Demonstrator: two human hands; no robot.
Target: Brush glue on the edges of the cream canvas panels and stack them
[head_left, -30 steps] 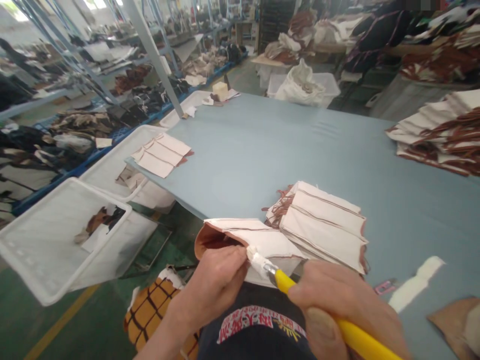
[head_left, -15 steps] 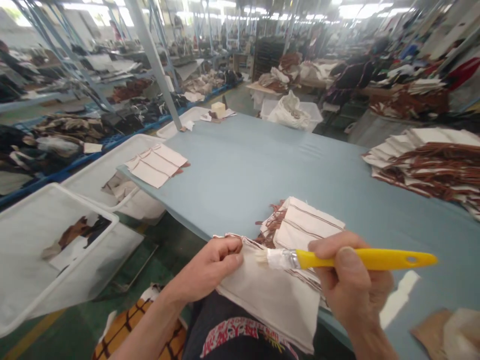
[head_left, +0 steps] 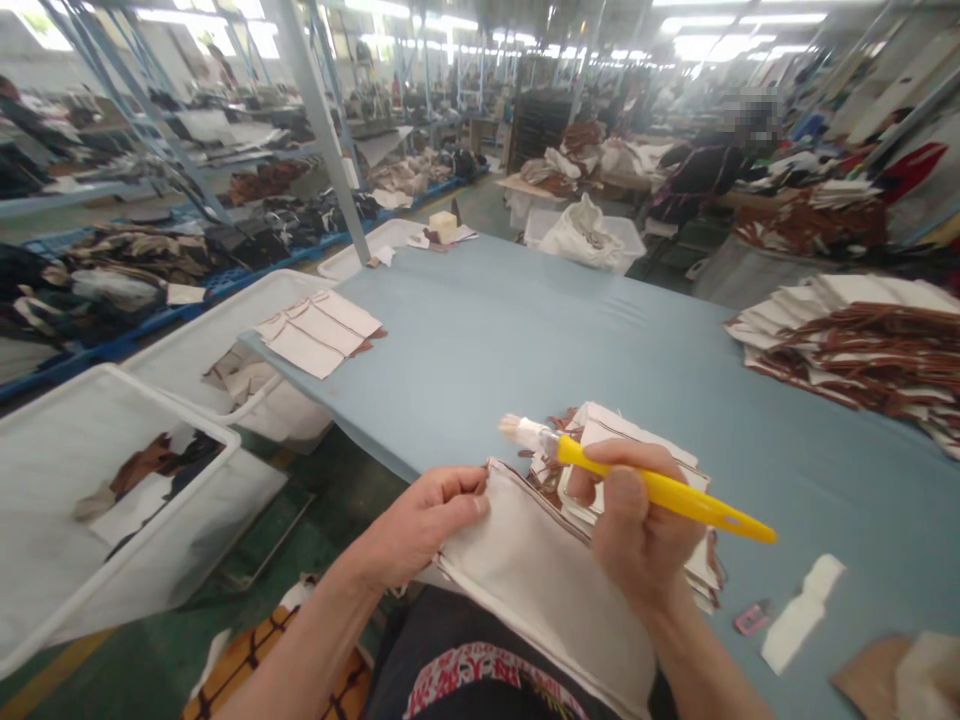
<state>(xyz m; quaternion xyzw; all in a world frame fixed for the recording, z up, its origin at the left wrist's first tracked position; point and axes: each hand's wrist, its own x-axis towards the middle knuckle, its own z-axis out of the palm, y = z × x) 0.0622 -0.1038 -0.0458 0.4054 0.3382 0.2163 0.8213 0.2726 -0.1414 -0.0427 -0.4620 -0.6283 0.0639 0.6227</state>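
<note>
My left hand (head_left: pixel 424 520) pinches the left end of a cream fabric pouch (head_left: pixel 540 580) with brown piping, which lies across my lap and the near table edge. My right hand (head_left: pixel 637 525) is closed round a yellow-handled brush (head_left: pixel 645 482); its white bristles point up and left, lifted clear above the pouch. Just behind the brush sits a stack of similar cream pouches (head_left: pixel 645 450) with brown cords.
The blue-grey table (head_left: pixel 525 330) carries another pouch pile (head_left: pixel 319 330) at its left edge and a large pile (head_left: pixel 855 335) at the right. White bins (head_left: pixel 90 470) stand on the floor at left. A white scrap (head_left: pixel 799 612) lies near right. A person works at the far back.
The brush has swung from lying level over the pouch to tilted with bristles raised up-left. My right hand moved left over the pouch. The left hand keeps its pinch.
</note>
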